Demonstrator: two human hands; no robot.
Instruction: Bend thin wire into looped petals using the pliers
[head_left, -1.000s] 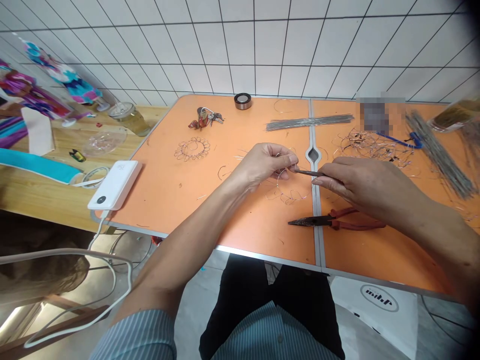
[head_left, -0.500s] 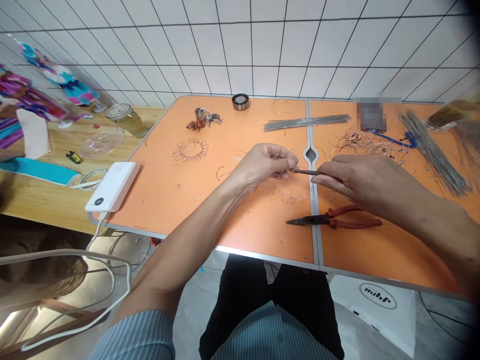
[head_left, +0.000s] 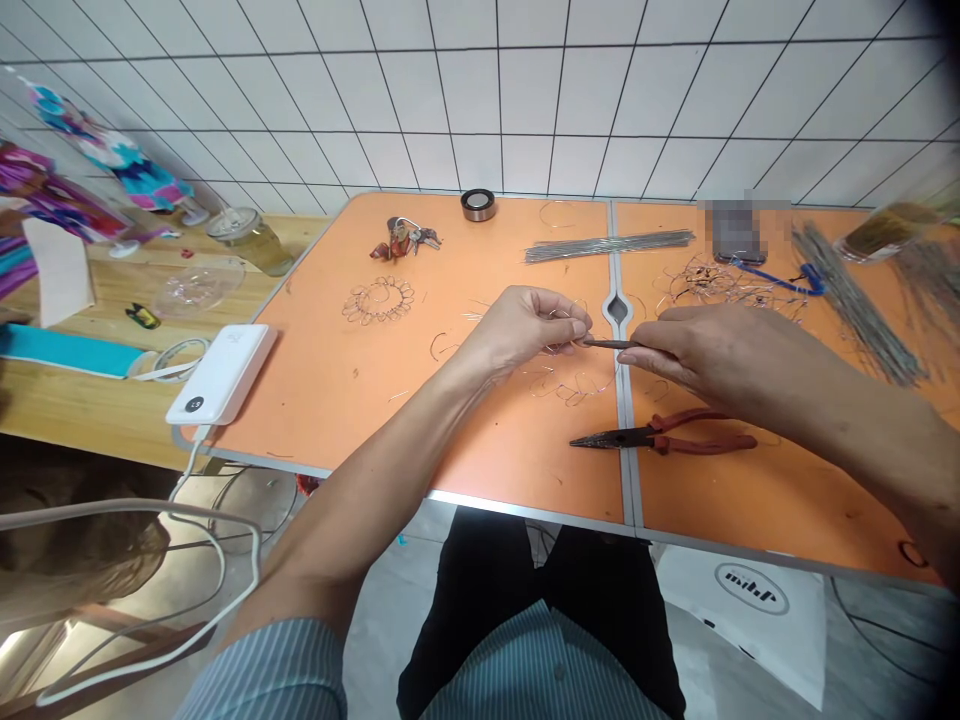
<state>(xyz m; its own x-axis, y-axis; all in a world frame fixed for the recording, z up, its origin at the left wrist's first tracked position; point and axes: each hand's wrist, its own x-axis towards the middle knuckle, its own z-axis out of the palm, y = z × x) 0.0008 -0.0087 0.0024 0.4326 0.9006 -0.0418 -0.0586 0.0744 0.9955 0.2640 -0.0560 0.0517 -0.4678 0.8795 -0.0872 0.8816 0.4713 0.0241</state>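
Above the middle of the orange table, my left hand (head_left: 536,322) pinches thin wire between thumb and fingertips. My right hand (head_left: 694,345) grips a slim dark metal tool (head_left: 609,344), palm down; its tip meets the wire at my left fingertips. Most of the tool is hidden in my fist, so its kind is unclear. Thin wire bent into a row of loops (head_left: 574,388) hangs or lies just below my left hand. Long-nose pliers (head_left: 652,437) with red handles rest nearer me. A finished-looking ring of wire loops (head_left: 379,318) lies to the left.
Straight wires (head_left: 607,246) lie at the back, with another wire bundle (head_left: 859,305) at right beside tangled wire pieces (head_left: 705,280). Keys (head_left: 405,237), a tape roll (head_left: 478,205), a phone (head_left: 739,232) and a cabled white power bank (head_left: 223,375) sit around. A metal seam (head_left: 628,480) crosses the table.
The view has shifted slightly. Both hands keep their holds almost in place, and the tool lies a little differently at the left fingertips.
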